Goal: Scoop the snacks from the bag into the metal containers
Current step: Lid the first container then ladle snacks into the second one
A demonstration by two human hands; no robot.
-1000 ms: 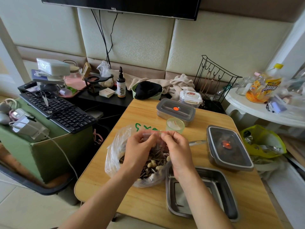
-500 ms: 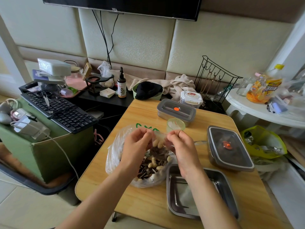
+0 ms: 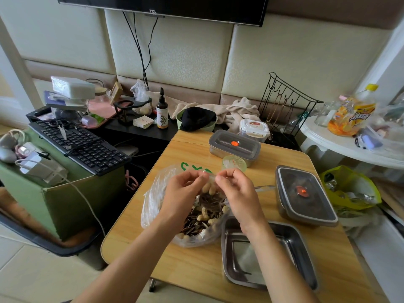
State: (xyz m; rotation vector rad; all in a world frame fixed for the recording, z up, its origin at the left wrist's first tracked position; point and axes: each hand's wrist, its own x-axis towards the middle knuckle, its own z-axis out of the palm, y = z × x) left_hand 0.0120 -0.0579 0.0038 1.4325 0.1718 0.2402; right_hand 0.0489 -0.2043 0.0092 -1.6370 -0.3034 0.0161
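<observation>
Far left, off the table [image 3: 192, 265]: a keyboard [image 3: 80, 145], no part of the job. On the table's left half, slumped: the bag [image 3: 153, 204], thin clear plastic, with the snacks [image 3: 201, 217], peanuts in shell and striped seeds, heaped inside. Left hand [image 3: 183, 191] curled, pinching the film at the bag's mouth; right hand [image 3: 236, 191] just beside it, curled likewise, pinching the same edge from the other side. Seemingly opening the mouth; no scooping yet. To do this well: draw the two pinches apart evenly and sideways, not upward, to avoid tearing the film or tipping the heap over the near edge. Fold the rim down to hold the mouth wide, then free the right hand for scooping while steadying the bag with the left. Just behind the hands, a small green cup [image 3: 234, 164], perhaps the scoop; reach for it over the bag, not through it. Behind the cup, the far container [image 3: 234, 147], lid on; further right, the right container [image 3: 306, 193], lid on too. Nearest, just right of the bag and under the right forearm, the open container [image 3: 295, 243], bare of snacks; touching the bag or only close, cannot tell. Aim the bag's mouth toward it for a short carry and few spills.
</observation>
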